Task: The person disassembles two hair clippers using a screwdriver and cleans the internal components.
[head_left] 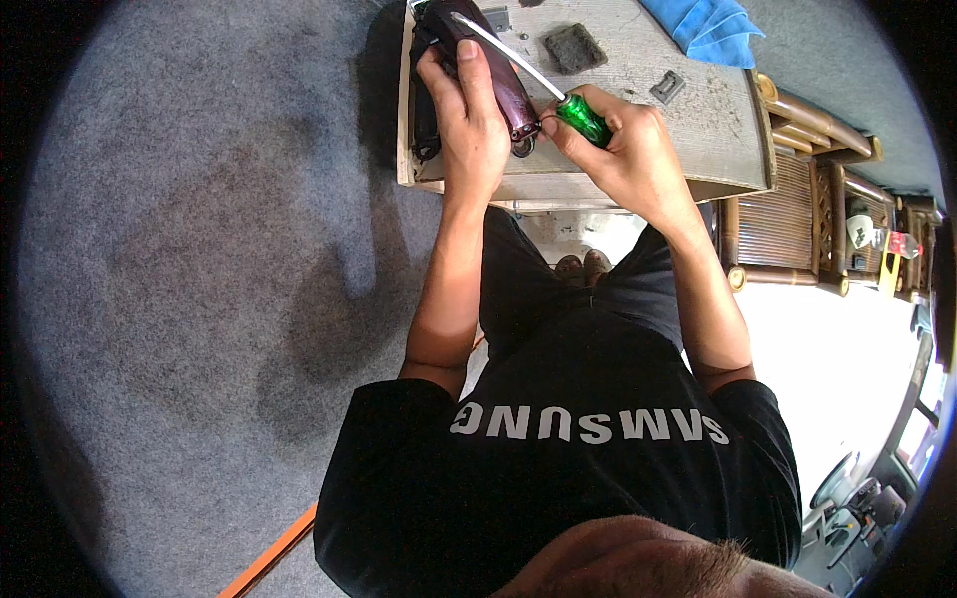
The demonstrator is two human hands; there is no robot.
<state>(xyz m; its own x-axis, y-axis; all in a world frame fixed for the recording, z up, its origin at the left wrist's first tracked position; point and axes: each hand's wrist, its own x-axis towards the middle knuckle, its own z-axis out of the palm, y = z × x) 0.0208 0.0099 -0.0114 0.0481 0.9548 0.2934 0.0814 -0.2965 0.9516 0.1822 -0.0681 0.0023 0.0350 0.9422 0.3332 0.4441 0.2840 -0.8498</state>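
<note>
My left hand (pixel 469 130) grips a dark maroon and black hair clipper (pixel 503 88) over the worn wooden tabletop. In my right hand (pixel 628 159) is a screwdriver (pixel 583 118) with a translucent green handle; its shaft slants up-left across the clipper, its tip resting at or just above the clipper's upper end. My right thumb and finger are near the clipper's lower end, where a dark cord or loop shows. A dark, dirty square pad (pixel 574 50) lies right of the clipper, and a small metal part (pixel 667 86) sits farther right.
A folded blue cloth (pixel 698 28) lies at the table's (pixel 728 159) back right. Bamboo furniture (pixel 773 234) stands to the right, with small items on it. Grey carpet-like surface (pixel 199 249) spreads at the left, an orange strip (pixel 261 553) below. Assorted equipment (pixel 857 523) is at lower right.
</note>
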